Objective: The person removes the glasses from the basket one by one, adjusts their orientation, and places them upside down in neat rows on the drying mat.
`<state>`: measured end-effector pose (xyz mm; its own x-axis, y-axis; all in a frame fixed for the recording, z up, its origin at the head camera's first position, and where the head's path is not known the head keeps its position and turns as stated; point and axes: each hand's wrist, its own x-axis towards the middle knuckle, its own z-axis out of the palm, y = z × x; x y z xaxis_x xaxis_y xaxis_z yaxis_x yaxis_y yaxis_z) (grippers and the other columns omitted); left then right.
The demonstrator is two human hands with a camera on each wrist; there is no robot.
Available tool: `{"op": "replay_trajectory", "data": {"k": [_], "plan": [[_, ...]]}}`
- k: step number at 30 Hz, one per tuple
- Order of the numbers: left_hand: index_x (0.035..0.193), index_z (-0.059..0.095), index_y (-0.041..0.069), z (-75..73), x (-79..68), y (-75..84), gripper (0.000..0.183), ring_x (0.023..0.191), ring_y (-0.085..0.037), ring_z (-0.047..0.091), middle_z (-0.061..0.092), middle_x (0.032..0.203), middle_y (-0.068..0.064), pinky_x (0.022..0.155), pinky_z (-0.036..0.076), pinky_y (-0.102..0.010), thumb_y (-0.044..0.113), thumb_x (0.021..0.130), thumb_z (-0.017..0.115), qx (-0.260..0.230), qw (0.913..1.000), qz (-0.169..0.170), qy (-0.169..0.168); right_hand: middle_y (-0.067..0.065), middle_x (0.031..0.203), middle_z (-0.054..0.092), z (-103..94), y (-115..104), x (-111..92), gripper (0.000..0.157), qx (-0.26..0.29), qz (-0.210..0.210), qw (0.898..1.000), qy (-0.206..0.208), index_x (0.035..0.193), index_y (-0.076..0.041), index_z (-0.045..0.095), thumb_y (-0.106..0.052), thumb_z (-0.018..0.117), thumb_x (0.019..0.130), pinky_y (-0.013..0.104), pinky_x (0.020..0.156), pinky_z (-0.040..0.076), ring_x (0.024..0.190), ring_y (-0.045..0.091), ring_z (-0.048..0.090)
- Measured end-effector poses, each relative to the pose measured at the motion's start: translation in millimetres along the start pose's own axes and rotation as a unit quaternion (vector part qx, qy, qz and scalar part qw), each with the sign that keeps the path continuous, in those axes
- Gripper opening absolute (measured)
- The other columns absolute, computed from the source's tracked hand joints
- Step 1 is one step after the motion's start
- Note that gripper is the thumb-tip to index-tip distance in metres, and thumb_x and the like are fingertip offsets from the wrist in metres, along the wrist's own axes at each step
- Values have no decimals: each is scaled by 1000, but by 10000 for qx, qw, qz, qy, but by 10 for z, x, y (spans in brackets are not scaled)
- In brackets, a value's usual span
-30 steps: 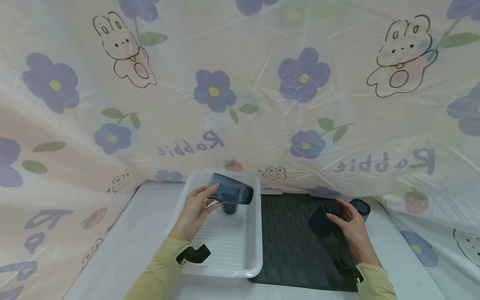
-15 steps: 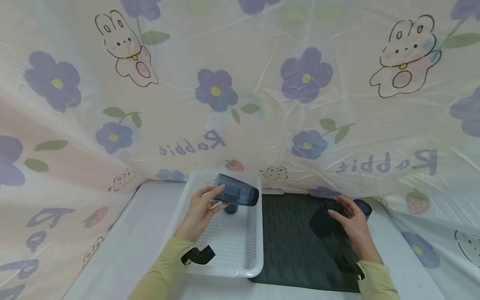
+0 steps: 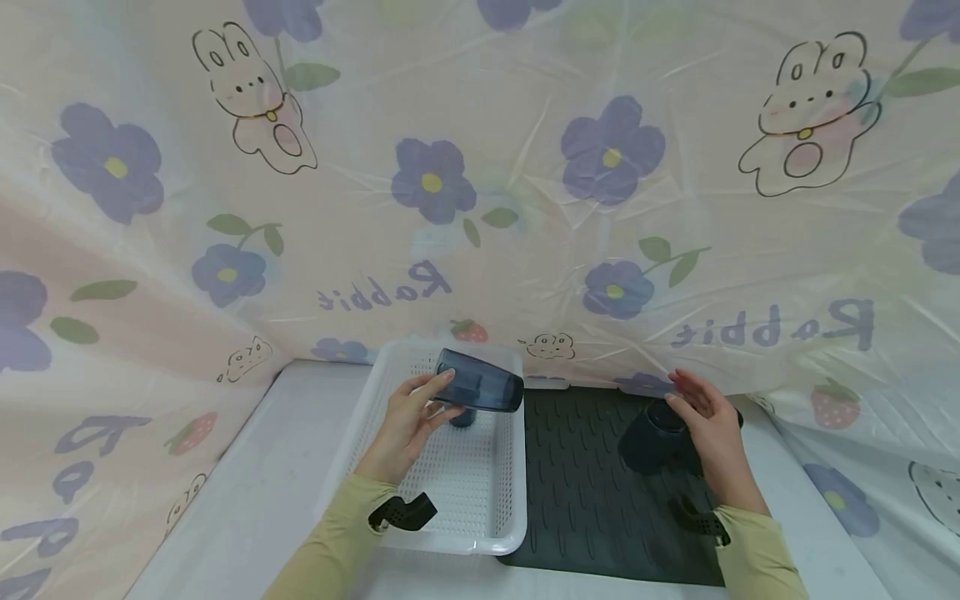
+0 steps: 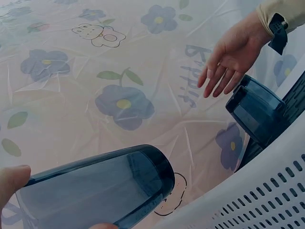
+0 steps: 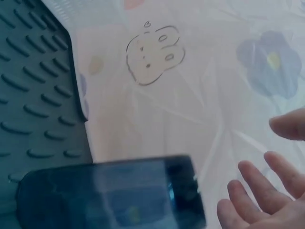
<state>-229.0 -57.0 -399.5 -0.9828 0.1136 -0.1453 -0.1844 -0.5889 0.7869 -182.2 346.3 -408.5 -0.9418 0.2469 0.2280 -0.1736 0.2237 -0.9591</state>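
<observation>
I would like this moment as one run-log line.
left hand: holds blue cup above white basket; right hand: holds nothing, near dark cup on dark mat; basket: another cup inside

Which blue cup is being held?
The tilted cup, in the left hand above the white basket; the basket cup and the cups near the right hand aren't held.

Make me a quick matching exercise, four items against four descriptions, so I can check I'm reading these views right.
Column one
1. Left hand
2. Right hand
3. Basket
4. Ridged mat

Column two
A. Dark, lying on the right of the head view
B. Open, holding nothing
C. Gripping a tilted blue glass
D. White, with small holes

Right pairs: 1-C, 2-B, 3-D, 4-A
</observation>
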Motion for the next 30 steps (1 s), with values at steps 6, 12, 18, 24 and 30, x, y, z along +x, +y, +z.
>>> {"op": "replay_trajectory", "data": {"k": [6,12,18,24,30], "plan": [[137,29,-3,51,-31,0,71,113,-31,45,41,129,-23,90,52,-40,10,84,74,-203,9998,-58,-37,2,130,56,74,-66,1,48,785,-416,9959,-159,139,-8,48,-9,62,94,9,89,43,118,6,51],[138,26,-1,117,-30,-32,73,117,-31,42,35,133,-20,91,52,-39,10,85,74,-294,9995,-87,-64,2,132,55,164,-124,-30,48,642,-375,9968,-292,142,-10,46,-17,60,96,9,89,40,120,7,48],[132,30,-4,191,-40,-91,67,114,-30,46,36,132,-21,91,51,-40,10,84,74,-275,9993,-140,-210,4,137,51,239,-124,-42,49,704,-322,9952,-597,145,-11,41,-20,54,100,10,89,39,122,5,45],[135,25,-5,261,-62,-155,73,111,-29,52,39,129,-23,91,52,-40,12,84,75,-216,9990,-208,-337,7,134,51,330,-93,-13,47,867,-317,9933,-691,144,-7,41,-21,52,101,11,92,42,118,4,49],[131,27,-5,328,-58,-209,68,105,-26,50,37,124,-20,89,52,-42,10,84,74,-301,9989,-177,-319,14,137,46,407,-87,-19,48,1076,-352,9896,-889,145,-4,38,-21,49,102,17,98,42,120,10,48]]}}
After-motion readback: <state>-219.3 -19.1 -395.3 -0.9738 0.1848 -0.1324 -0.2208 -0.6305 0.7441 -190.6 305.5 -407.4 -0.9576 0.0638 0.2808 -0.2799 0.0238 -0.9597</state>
